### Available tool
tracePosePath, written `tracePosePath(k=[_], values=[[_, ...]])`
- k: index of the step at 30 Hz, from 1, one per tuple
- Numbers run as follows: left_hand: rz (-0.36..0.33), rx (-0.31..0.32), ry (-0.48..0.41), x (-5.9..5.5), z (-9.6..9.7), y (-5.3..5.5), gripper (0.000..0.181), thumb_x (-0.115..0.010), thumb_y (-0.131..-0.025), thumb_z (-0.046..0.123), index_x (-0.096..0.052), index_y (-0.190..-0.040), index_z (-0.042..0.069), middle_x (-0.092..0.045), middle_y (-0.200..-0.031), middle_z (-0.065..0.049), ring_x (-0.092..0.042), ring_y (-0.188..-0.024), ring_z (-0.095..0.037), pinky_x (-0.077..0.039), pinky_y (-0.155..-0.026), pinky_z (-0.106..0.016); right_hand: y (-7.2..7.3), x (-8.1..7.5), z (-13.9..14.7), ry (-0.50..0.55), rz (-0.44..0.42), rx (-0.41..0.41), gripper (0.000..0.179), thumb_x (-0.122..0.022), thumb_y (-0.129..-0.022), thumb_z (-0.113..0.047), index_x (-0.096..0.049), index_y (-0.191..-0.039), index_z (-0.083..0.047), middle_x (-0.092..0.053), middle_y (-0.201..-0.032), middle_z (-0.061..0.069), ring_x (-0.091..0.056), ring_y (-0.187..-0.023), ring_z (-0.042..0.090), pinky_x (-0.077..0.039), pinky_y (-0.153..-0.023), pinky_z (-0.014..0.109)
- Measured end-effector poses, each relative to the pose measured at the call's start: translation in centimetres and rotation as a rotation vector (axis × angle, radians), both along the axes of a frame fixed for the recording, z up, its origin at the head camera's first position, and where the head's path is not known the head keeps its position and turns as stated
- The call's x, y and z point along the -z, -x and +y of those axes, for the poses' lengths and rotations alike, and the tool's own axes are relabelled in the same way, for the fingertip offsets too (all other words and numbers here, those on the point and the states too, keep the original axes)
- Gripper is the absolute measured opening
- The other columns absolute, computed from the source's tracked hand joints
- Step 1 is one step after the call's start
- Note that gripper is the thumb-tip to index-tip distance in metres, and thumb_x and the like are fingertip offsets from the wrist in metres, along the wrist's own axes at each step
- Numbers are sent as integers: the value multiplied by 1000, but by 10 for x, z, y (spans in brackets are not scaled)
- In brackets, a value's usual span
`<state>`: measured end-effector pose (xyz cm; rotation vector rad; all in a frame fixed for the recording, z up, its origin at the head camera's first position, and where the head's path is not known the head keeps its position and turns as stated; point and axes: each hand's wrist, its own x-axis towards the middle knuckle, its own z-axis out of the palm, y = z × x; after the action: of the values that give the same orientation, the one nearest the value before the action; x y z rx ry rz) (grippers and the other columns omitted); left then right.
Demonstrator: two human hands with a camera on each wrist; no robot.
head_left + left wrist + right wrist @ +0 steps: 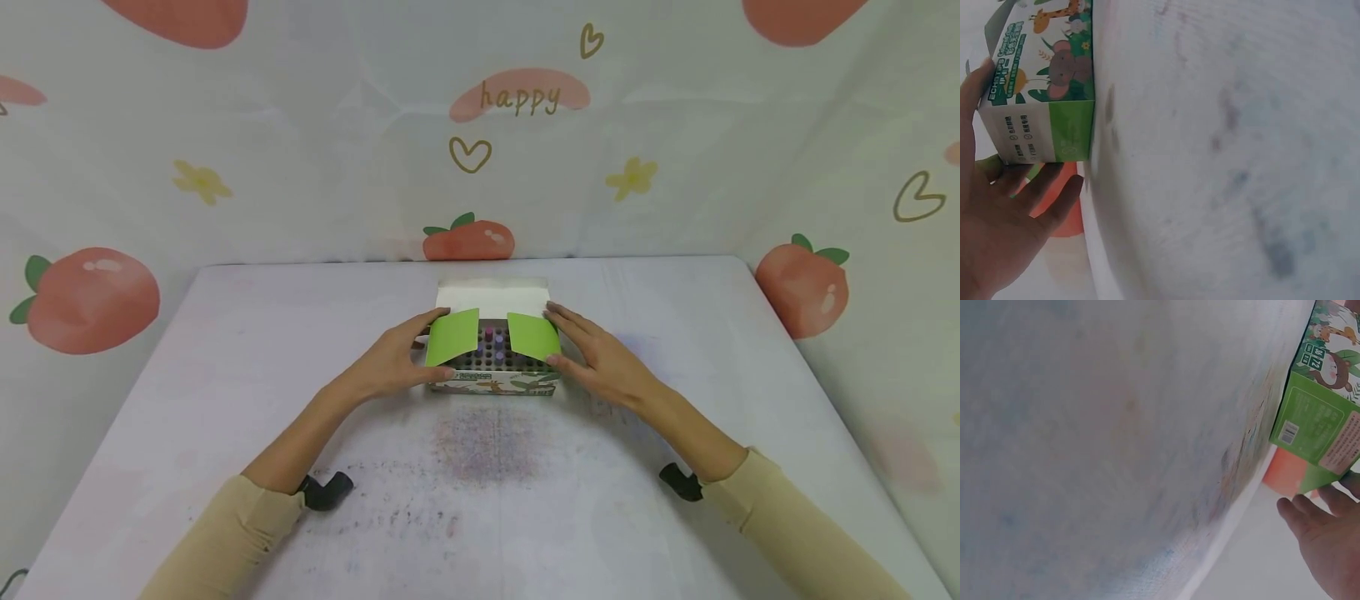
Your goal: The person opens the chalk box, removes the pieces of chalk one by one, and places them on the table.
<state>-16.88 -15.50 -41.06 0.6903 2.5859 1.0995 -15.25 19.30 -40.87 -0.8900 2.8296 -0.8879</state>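
Moving both green flaps evenly should keep the box square; left hand at nine o'clock, right hand at three, both with fingers spread.

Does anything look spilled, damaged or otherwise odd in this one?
Only the white tabletop looks odd: a purplish-grey smudge and scattered dark specks mar its surface in front of the box. No fresh spill shows.

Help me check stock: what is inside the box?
Inside the box, a dark grid of round holes shows, with a few pink and purple ends, perhaps markers. Two green flaps cover its sides; what lies beneath them cannot be seen.
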Motion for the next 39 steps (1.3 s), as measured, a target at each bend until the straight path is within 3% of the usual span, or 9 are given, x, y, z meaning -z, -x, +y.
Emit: tracePosePath(k=[8,13,21,28,32,39], values=[[23,8,70,-7,-1,-3,98,-77,-85,47,-21,-160,20,-38,-154,-12,-42,-137,-32,-42,-107,-55,0,-1,-2,-38,-11,4,81,-54,-97,-56,-22,-160,-15,-15,-165,0,-20,-150,29,-31,-115,57],[34,0,55,-9,-1,-5,95,-75,-86,49,-22,-160,20,-40,-152,-14,-43,-135,-33,-43,-105,-57,1,1,-3,-47,6,4,88,-60,-94,-56,-18,-160,-17,-12,-166,-2,-19,-150,30,-36,-111,58],[58,-27,50,-16,-6,-9,94,-75,-85,53,-27,-158,20,-34,-154,-14,-40,-138,-35,-39,-107,-60,0,-7,-1,-6,48,21,86,-62,-95,-51,-18,-160,-17,-17,-165,3,-20,-149,30,-30,-115,58],[145,-46,1,-21,-12,-9,92,-77,-86,45,-27,-158,17,-34,-154,-13,-40,-138,-34,-40,-109,-54,-1,-11,4,24,83,38,85,-64,-96,-42,-17,-160,-13,-26,-162,13,-26,-147,33,-28,-117,55],[200,-61,-50,-26,-14,-9,91,-79,-86,36,-27,-158,14,-36,-153,-11,-41,-136,-29,-41,-109,-48,-1,-15,6,85,101,37,84,-67,-96,-34,-18,-159,-10,-28,-160,13,-29,-146,31,-36,-114,51],[228,-89,-35,-34,-16,-11,98,-80,-86,33,-16,-160,24,-34,-155,-8,-41,-137,-27,-41,-111,-45,1,-19,12,187,197,10,84,-72,-92,-19,-21,-158,-12,-31,-158,9,-36,-141,30,-45,-105,52]])
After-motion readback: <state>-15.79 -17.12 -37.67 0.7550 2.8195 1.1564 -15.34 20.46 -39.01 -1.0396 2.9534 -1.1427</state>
